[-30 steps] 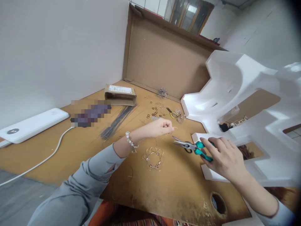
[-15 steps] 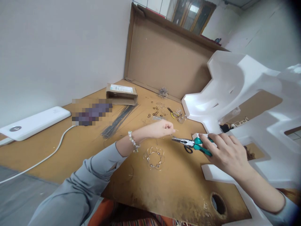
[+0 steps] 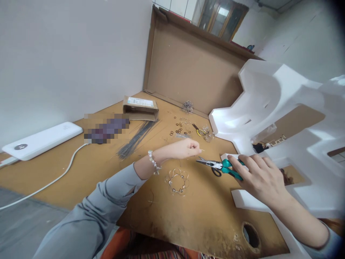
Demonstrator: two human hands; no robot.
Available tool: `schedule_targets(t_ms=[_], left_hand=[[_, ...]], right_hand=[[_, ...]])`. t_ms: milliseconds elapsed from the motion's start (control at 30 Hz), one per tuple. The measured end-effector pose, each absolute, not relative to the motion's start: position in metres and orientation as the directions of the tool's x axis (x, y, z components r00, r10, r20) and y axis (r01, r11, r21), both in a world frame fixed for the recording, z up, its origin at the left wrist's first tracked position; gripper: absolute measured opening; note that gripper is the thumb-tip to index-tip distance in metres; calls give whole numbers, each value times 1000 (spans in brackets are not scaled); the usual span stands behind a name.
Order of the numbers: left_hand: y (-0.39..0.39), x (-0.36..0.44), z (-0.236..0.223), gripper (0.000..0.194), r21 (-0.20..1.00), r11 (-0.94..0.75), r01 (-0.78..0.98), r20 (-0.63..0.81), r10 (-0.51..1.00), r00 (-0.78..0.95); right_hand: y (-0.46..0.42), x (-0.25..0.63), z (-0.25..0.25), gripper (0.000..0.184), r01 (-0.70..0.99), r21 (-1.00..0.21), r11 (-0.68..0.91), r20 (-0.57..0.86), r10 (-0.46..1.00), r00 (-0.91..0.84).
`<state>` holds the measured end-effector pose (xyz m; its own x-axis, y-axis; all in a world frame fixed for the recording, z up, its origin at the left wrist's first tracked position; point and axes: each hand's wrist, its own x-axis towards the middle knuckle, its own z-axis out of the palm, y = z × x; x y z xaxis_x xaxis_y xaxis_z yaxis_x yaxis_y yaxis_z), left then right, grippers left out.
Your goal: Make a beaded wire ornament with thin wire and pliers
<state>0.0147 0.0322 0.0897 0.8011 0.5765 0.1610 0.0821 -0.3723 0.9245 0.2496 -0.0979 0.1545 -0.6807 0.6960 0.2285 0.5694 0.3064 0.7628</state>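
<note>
My left hand (image 3: 188, 148) is closed in a pinch on a thin wire (image 3: 202, 150), whose end sticks out past the fingertips. Wrapped around green-handled needle-nose pliers (image 3: 217, 164), my right hand (image 3: 260, 176) points their jaws left, just below and right of my left fingertips. The jaws look slightly parted, with nothing visible between them. On the table under my left wrist lies a beaded wire ring (image 3: 177, 182) with thin loops around it. Black-handled scissors (image 3: 216, 172) lie partly hidden behind the pliers.
Straight wires (image 3: 137, 140) lie by a small cardboard box (image 3: 141, 108). Dark rings (image 3: 179, 130), yellow-handled pliers (image 3: 199, 131) and a wire tangle (image 3: 188, 106) sit farther back. White foam packing (image 3: 258, 90) stands right; a power bank (image 3: 44, 140) with cable is left. The table has a hole (image 3: 251, 234).
The plier jaws have parted slightly and shifted a little lower. My left hand stays nearly still with the wire; the whole view has moved slightly.
</note>
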Motion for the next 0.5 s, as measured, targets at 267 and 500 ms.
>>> schedule_targets(t_ms=[267, 500], left_hand=[[30, 18, 86, 31, 882, -462, 89, 237, 600, 764], [15, 22, 91, 29, 479, -842, 249, 523, 501, 690]], right_hand=[[-96, 250, 157, 39, 595, 719, 357, 213, 703, -679], [-97, 247, 166, 35, 859, 373, 352, 165, 885, -434]])
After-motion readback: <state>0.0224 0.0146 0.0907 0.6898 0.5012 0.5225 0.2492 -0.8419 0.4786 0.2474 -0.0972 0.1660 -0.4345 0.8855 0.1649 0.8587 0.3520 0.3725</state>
